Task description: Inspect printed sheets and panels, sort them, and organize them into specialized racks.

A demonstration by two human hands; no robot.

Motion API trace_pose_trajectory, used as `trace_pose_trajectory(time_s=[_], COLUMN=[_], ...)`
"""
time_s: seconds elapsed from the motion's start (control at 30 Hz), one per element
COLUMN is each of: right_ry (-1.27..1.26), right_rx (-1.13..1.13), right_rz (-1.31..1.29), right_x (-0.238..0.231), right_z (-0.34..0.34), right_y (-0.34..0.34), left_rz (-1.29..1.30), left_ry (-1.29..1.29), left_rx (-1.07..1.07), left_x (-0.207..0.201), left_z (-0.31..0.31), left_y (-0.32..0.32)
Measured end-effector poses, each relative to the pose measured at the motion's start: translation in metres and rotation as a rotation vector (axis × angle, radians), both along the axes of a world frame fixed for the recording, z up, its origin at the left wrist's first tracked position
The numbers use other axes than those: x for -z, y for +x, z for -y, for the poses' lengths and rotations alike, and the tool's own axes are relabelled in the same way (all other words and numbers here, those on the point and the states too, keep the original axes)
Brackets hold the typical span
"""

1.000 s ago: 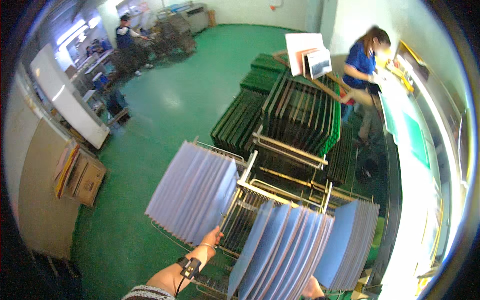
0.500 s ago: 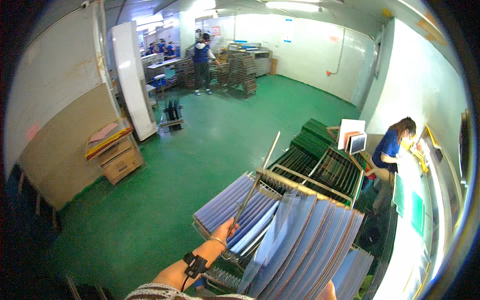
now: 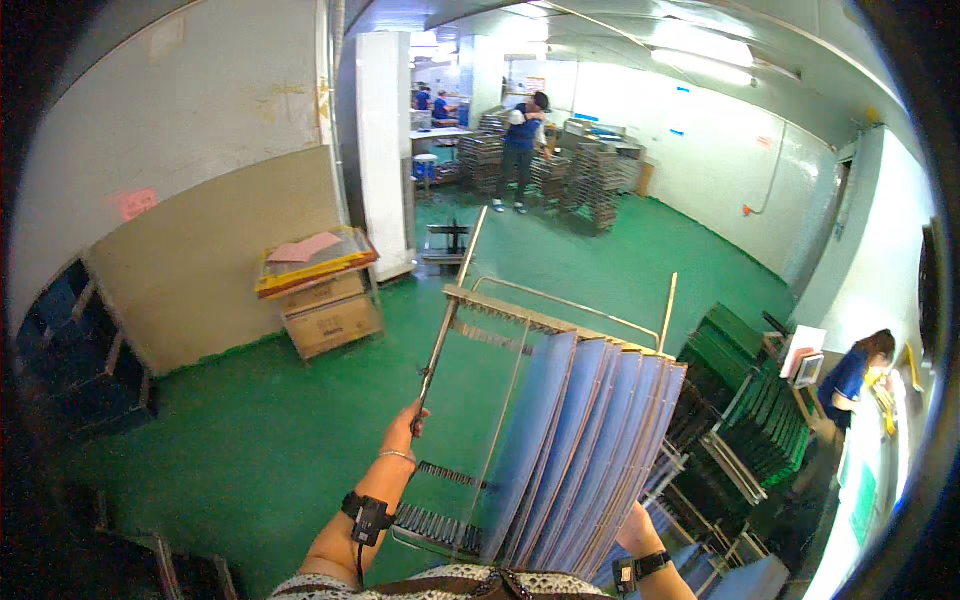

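A metal rack (image 3: 555, 322) is in front of me, with blue panels (image 3: 580, 440) standing in a row in its right part. Its left slots show bare coiled wire (image 3: 440, 525). My left hand (image 3: 407, 422) is closed round the rack's upright left post. At the panels' right side is my right hand (image 3: 637, 527), against the rack, its fingers mostly hidden by the panels. The rack is tilted and held over the green floor.
Racks of green panels (image 3: 765, 430) stand to the right, near a seated person (image 3: 848, 385) at a bright bench. Boxes (image 3: 332, 325) with yellow-edged frames on top lie by the left wall. Another person (image 3: 520, 150) stands at the back among stacked racks (image 3: 592, 185).
The rack has moved left, away from the green-panel racks, with both hands at it. My view has turned right-to-left, and my right wrist now shows. The far person's arm has come up.
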State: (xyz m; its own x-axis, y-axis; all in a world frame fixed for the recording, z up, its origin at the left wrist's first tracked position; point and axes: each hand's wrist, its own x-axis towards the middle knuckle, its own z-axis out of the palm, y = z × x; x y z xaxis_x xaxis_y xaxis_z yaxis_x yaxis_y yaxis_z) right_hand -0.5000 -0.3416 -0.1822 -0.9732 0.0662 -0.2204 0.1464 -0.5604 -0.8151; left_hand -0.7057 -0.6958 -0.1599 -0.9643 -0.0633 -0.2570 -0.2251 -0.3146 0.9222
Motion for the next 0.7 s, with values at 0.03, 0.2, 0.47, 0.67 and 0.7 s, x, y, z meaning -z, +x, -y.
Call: trace_pose_trajectory(time_s=[0.03, 0.2, 0.47, 0.67, 0.7], right_ry=[-0.026, -0.104, -0.245, -0.336, -0.337], right_rx=[-0.062, -0.319, -0.376, -0.419, -0.410], right_rz=[0.008, 0.058, -0.032, 0.106, 0.114], right_x=[0.006, 0.017, 0.053, 0.068, 0.075], right_z=[0.010, 0.062, 0.087, 0.069, 0.062], right_y=[-0.021, -0.139, -0.370, -0.516, -0.541], left_rz=[-0.008, 0.150, 0.094, 0.210, 0.264], left_ry=[-0.010, -0.058, -0.304, -0.310, -0.328], left_rx=[-0.014, -0.150, -0.264, -0.216, -0.233], left_x=[0.000, 0.034, 0.058, 0.061, 0.049], left_z=[0.018, 0.091, 0.133, 0.139, 0.126], left_y=[-0.010, -0.080, -0.268, -0.401, -0.423])
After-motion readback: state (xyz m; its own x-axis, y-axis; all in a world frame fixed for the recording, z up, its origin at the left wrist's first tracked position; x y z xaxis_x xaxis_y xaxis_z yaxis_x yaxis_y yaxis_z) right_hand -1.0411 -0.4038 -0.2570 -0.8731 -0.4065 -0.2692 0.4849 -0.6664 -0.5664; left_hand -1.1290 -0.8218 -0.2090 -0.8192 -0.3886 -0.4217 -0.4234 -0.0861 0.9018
